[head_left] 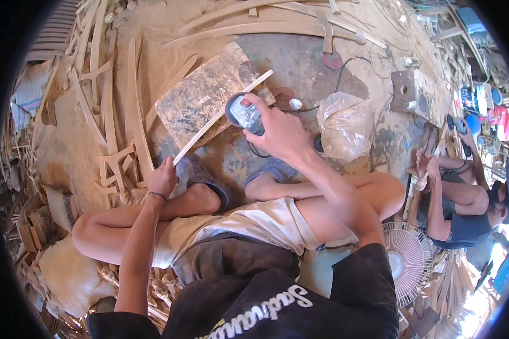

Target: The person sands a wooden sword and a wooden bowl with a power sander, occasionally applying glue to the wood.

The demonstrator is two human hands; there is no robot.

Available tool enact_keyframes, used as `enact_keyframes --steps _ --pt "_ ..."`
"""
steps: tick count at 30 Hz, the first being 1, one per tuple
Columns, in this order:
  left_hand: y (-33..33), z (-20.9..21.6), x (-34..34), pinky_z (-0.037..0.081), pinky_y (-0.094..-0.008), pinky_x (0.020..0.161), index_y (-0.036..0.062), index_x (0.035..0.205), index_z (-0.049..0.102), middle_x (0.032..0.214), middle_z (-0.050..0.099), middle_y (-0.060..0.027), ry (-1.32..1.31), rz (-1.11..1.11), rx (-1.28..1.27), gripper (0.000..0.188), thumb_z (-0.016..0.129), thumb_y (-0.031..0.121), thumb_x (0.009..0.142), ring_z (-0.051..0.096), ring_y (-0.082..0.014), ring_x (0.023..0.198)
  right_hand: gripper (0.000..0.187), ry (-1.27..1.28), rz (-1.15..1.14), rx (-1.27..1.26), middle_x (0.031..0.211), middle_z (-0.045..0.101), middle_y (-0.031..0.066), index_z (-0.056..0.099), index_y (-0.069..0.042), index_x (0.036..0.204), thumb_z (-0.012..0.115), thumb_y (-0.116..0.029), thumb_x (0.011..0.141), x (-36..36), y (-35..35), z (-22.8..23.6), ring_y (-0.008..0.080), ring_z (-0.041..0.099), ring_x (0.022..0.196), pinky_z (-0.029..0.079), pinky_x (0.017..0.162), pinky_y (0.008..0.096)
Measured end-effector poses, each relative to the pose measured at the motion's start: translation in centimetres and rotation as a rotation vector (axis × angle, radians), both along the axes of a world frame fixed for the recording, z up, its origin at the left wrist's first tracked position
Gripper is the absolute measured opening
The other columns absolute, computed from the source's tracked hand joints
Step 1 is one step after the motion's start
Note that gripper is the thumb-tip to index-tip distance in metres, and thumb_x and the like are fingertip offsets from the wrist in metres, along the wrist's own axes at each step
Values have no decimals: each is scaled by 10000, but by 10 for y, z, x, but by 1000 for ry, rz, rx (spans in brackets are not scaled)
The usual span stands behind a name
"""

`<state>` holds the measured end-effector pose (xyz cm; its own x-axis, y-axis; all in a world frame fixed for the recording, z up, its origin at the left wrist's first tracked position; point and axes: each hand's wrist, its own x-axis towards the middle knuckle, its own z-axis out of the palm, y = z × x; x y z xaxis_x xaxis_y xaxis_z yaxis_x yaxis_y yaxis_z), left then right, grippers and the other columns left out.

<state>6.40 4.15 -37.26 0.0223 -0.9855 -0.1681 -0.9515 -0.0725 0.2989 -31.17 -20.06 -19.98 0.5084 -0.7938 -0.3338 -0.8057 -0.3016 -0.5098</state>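
Note:
My left hand (163, 179) is closed on the near end of a thin, pale wooden strip (201, 134). The strip slants up and to the right across a worn, stained board (189, 101) on the floor, its far end past the board's edge. My right hand (283, 133) wraps from above round a grey power sander (247, 116) with a red switch. The sander's dark round head is at the strip, over the board's right part; whether it touches the wood I cannot tell. My sandaled feet (201, 181) lie just this side of the board.
A clear plastic bag (346, 127) stands right of my right hand, near a reddish disc (283, 97) and a cord. Curved wooden pieces (266, 29) lie at the back, more (110, 101) at left. A fan (407, 263) and a co-worker (464, 203) are at right.

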Motion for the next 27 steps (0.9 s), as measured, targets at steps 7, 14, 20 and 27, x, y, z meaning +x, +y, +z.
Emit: enact_keyframes --steps 7,14,20,27 --pt "-3 5 2 595 -540 635 111 1173 572 955 731 -154 -1 -21 27 192 661 100 1004 741 -416 759 747 -65 -220 -125 1038 798 261 463 -268 1555 816 -444 920 -35 -42 -25 493 776 965 613 820 568" --pt "-6 0 2 592 -545 656 100 1168 552 953 715 -153 26 -27 41 198 657 97 1000 743 -413 801 795 -81 -442 -80 1307 769 239 489 -236 1555 877 -450 894 -78 -101 -49 432 745 1221 582 1025 491" --pt "-2 4 4 587 -552 659 98 1157 542 959 707 -159 57 -4 78 200 659 92 995 737 -426 809 796 -231 -361 -65 1145 807 213 505 -214 1531 876 -474 877 -70 -95 -56 435 790 1051 603 949 489" --pt "-5 9 2 586 -561 663 99 1168 548 972 715 -173 47 -6 93 195 657 98 1006 730 -442 803 773 -282 -542 104 1143 802 182 526 -150 1527 895 -382 888 -84 -113 -71 268 810 988 608 905 401"
